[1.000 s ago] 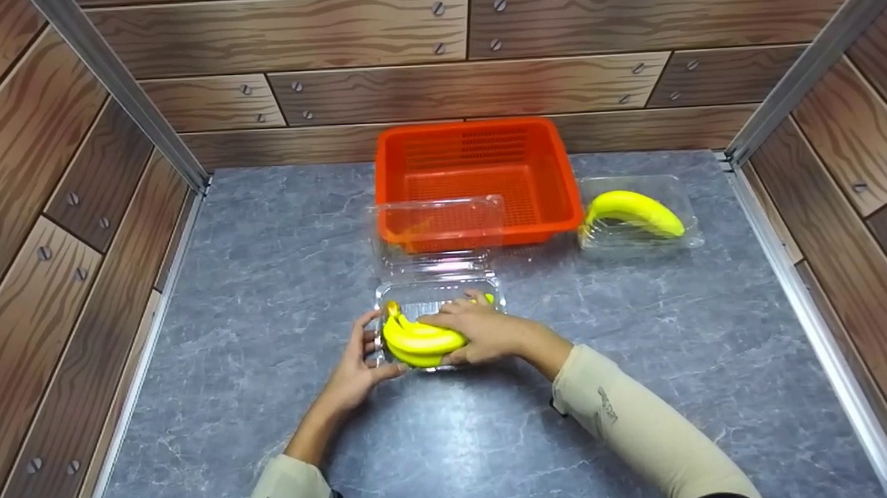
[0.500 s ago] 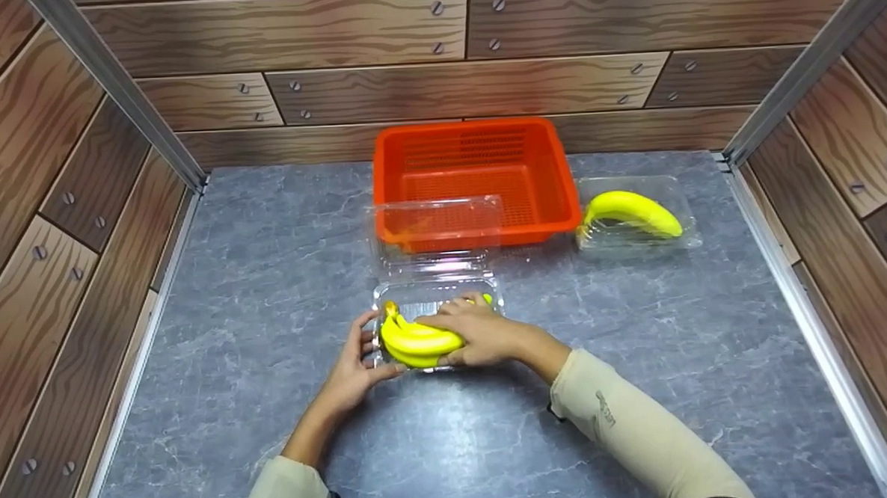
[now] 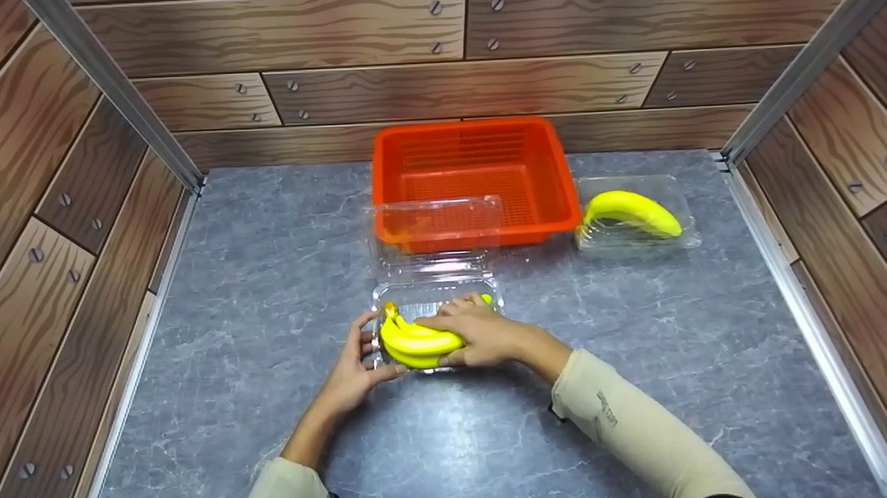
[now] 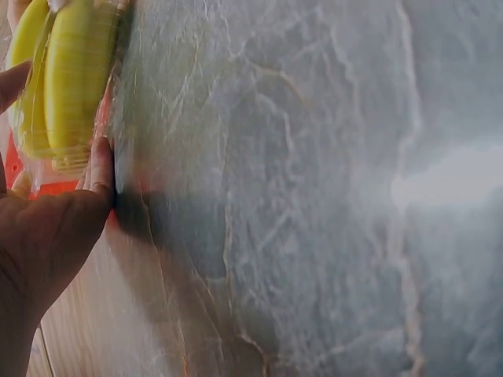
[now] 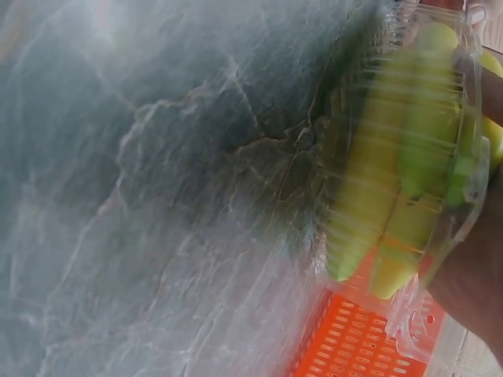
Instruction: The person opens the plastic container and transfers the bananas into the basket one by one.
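A bunch of yellow bananas [image 3: 418,343] lies in the base of a clear plastic clamshell container [image 3: 436,285], stem toward the left. The container's lid [image 3: 444,265] stands folded back at the far side. From the right, my right hand [image 3: 483,337] grips the bunch, its fingers over the far side and thumb at the near side. My left hand [image 3: 350,373] holds the container's left end, fingers along the side and thumb at the near corner. In the right wrist view, the bananas [image 5: 377,157] show through the ribbed container wall, their tips greenish.
Behind the container stands an orange-red basket [image 3: 571,217], overlapped by the raised lid. To its right a second clear container [image 3: 686,242] holds another yellow banana [image 3: 636,210]. Wood-patterned walls [image 3: 374,27] enclose the grey marbled table [image 3: 265,279] at the back and sides.
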Motion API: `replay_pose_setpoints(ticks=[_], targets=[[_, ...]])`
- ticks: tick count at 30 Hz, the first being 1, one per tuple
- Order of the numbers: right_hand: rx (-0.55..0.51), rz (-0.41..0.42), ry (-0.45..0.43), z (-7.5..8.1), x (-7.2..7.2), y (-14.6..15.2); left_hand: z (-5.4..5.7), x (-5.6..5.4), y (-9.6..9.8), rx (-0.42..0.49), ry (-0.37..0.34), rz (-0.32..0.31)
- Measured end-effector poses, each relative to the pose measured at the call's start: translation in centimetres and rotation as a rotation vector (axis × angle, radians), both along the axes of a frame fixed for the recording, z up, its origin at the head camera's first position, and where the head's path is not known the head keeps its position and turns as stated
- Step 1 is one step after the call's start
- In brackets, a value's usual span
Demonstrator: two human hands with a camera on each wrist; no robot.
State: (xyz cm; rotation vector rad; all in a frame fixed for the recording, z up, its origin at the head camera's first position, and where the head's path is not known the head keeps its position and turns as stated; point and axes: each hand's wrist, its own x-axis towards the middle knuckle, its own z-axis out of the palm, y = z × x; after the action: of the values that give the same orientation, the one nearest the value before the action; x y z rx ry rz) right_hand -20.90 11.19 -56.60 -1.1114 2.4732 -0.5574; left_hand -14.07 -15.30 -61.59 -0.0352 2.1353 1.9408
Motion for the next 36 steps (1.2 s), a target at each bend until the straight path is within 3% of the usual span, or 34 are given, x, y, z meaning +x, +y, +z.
replay_pose_setpoints(ticks=[7,16,24,36], targets=[[-0.015,0.026,0.032,0.2,-0.1,-0.1,0.0,0.1,0.0,0.005,-0.002,0.008],[-0.050,0.000,0.048,1.2,-0.2,0.4,-0.3,0.0,0.1,0.005,0.000,0.009],[-0.147,-0.051,0.080,3.5,-0.1,1.3,-0.4,0.2,-0.1,0.021,0.020,0.016],[-0.308,-0.108,0.198,7.1,-0.1,3.4,-0.4,0.2,0.0,0.020,0.026,0.017]])
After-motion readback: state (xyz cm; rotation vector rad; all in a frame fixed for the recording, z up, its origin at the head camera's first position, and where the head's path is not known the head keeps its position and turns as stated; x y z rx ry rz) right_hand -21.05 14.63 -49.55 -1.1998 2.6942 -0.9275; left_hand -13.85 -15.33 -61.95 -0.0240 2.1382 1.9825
